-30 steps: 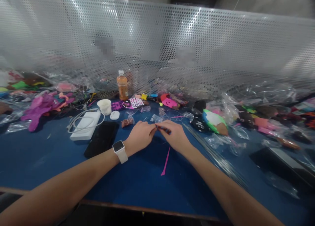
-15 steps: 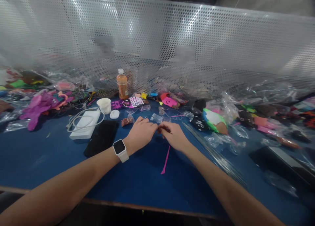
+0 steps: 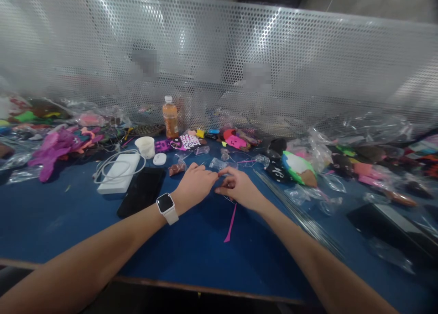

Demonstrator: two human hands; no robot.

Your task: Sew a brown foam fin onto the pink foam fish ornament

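My left hand (image 3: 195, 185), with a white watch (image 3: 166, 203) on its wrist, is closed with the knuckles up; what its fingers hold is too small to make out. Touching or almost touching its fingertips is my right hand (image 3: 241, 188), the index finger stretched to the left and the other fingers curled. A thin wire (image 3: 228, 198) shows below the right fingers; its hold is unclear. On the blue table (image 3: 191, 254) a pink strip (image 3: 231, 225) lies just below my right hand.
A black phone (image 3: 141, 191), a white box (image 3: 118, 175) with a cable, a cup (image 3: 145, 147) and a bottle (image 3: 170, 118) stand or lie left. Long wires (image 3: 297, 213) lie right. Coloured pieces and plastic bags line the perforated divider (image 3: 205, 54).
The fingers of my right hand have opened somewhat, with the index finger now stretched toward my left hand. My left hand has hardly moved.
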